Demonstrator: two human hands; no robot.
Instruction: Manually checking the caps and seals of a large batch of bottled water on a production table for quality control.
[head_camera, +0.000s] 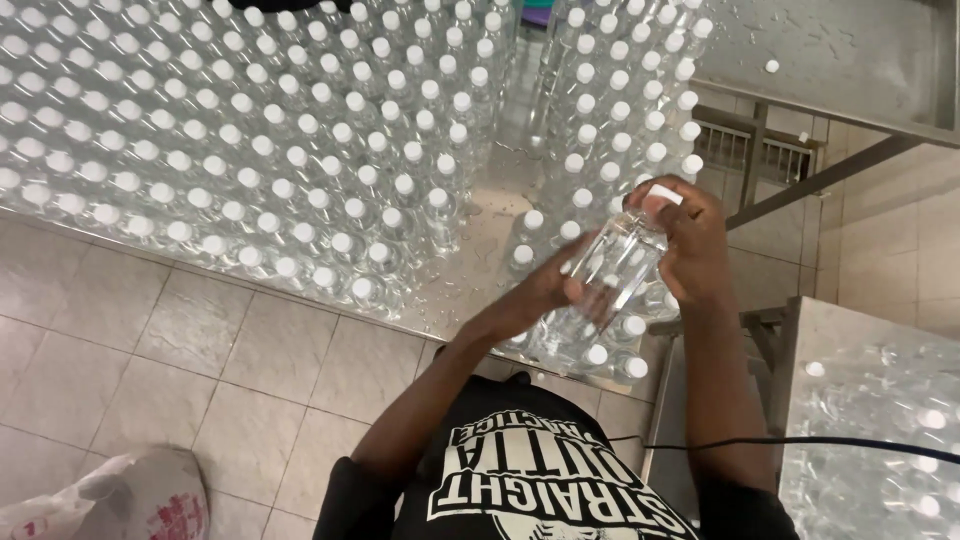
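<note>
A clear plastic water bottle (612, 268) with a white cap is tilted in front of me, above the near edge of a wet steel table (480, 240). My left hand (548, 293) grips the bottle's body from below. My right hand (682, 232) wraps over the top, fingers around the white cap. Both hands hold it just over a group of standing bottles (600, 350) at the table's front right.
Many clear white-capped bottles (250, 130) stand in rows across the steel table, with a wet gap down the middle. More bottles (880, 430) lie on a second steel surface at right. Tiled floor lies below, with a white plastic bag (120, 500) at bottom left. A black cable (800, 442) crosses right.
</note>
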